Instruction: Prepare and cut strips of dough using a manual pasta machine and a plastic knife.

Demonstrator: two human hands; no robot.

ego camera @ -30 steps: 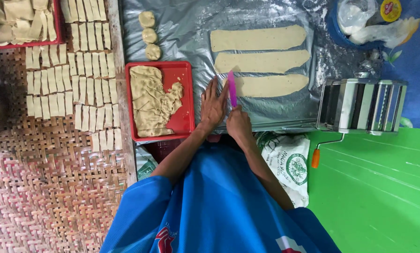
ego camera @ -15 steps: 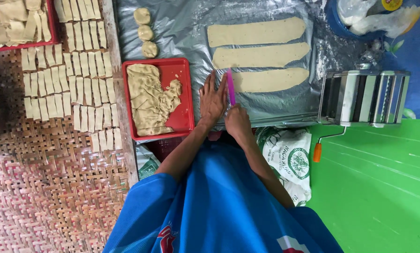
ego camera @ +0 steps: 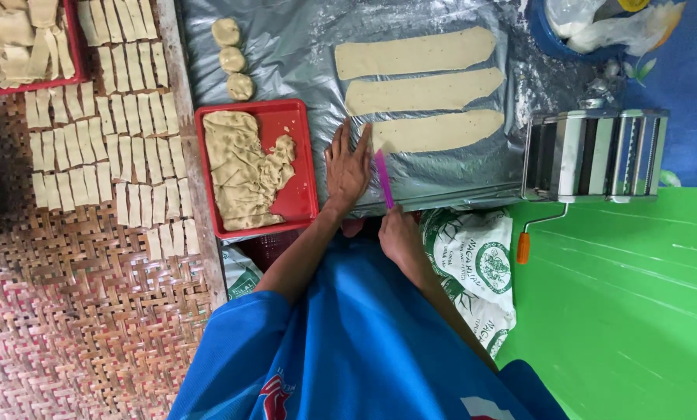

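My left hand (ego camera: 348, 165) lies flat, fingers spread, on the grey plastic sheet (ego camera: 301, 54), just left of the nearest dough strip (ego camera: 438, 131). My right hand (ego camera: 400, 235) grips a pink knife (ego camera: 384, 179), whose blade points away from me at that strip's left end. Two more long flat dough strips (ego camera: 418, 53) (ego camera: 422, 91) lie beyond it. A red tray (ego camera: 298, 159) holding a mass of dough scraps (ego camera: 239, 167) sits directly left of my left hand.
Three dough balls (ego camera: 231, 58) sit beyond the tray. Several cut dough rectangles (ego camera: 103, 140) lie in rows on a woven mat (ego camera: 76, 311). A metal pasta roller (ego camera: 597, 154) with an orange-handled crank stands to the right, by a green surface (ego camera: 636, 311). A printed sack (ego camera: 473, 264) lies by my right arm.
My right hand has drawn the pink knife back toward my body. My left hand has stayed flat on the sheet.
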